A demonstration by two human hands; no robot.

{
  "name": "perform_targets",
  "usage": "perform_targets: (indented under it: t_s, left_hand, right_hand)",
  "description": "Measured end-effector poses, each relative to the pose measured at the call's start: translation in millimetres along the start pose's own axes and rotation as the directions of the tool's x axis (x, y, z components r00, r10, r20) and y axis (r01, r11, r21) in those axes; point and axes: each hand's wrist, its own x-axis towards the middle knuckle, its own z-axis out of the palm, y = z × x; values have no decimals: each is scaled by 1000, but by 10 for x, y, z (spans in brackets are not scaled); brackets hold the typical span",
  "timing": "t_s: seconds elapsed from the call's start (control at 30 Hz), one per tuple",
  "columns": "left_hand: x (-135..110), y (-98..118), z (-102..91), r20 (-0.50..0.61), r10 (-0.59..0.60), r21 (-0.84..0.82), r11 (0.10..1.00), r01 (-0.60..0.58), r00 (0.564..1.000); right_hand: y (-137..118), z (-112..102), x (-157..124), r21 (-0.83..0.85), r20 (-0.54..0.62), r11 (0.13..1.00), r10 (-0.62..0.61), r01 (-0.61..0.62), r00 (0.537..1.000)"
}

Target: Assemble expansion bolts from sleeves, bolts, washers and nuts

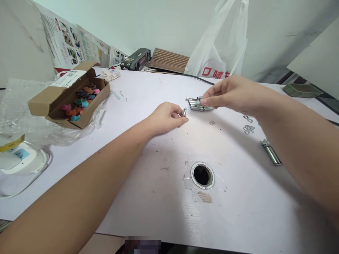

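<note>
Head view: your left hand (168, 118) pinches one tube (184, 112), near-upright, top leaning right; right hand (230, 93) at pile (195, 105), grip unclear; one box (39, 106).

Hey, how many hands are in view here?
2: the left hand, holding a small metal cylinder, and the right hand, at the cluster of metal tubes.
</note>
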Motion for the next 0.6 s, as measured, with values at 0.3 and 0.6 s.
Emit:
perform_targets:
  t_s: [0.3,0.6]
  left_hand:
    - [5,-36,15,-15,36,34,999,-36,999]
    - [18,-42,19,-6,40,29,999,-39,999]
  right_hand:
    - [-334,437,-8,296,30,947,-140,125,990]
    - [-5,167,-243,-50,-103,999,16,-21,995]
